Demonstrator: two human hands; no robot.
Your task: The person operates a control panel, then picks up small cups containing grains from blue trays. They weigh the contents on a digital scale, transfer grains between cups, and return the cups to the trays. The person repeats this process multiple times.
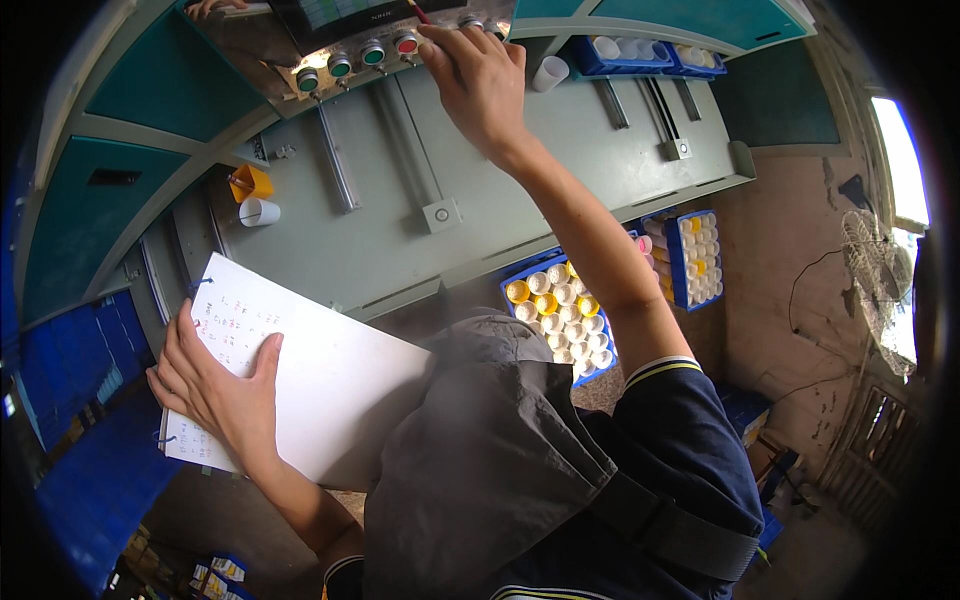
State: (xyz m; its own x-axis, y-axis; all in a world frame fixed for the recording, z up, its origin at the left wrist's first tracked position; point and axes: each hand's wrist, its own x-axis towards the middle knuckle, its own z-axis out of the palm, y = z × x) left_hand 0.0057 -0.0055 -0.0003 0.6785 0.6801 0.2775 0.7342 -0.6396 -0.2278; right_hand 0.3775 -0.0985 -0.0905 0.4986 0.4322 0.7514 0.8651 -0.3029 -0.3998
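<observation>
My left hand (222,385) grips a pad of white paper (325,390) at its bound edge, thumb across the top sheet and fingers along the far side. Blue ties hold the sheets together, and handwriting in colored ink runs beside that edge. My right hand (482,85) reaches up to the control panel (270,55), its fingers closed around a slim dark red pen (418,13). The pen's end lies over the lower border of a dark-framed screen (335,15). Close below my right fingers are a red button (405,44) and several green buttons (372,53).
A grey-green worktop with metal rails (335,160) spans the middle. White cups (259,212) and a yellow container (250,182) stand at its left. Blue crates (620,58) line the back right; a crate of white and yellow cups (560,310) sits nearer. A fan (875,265) stands far right.
</observation>
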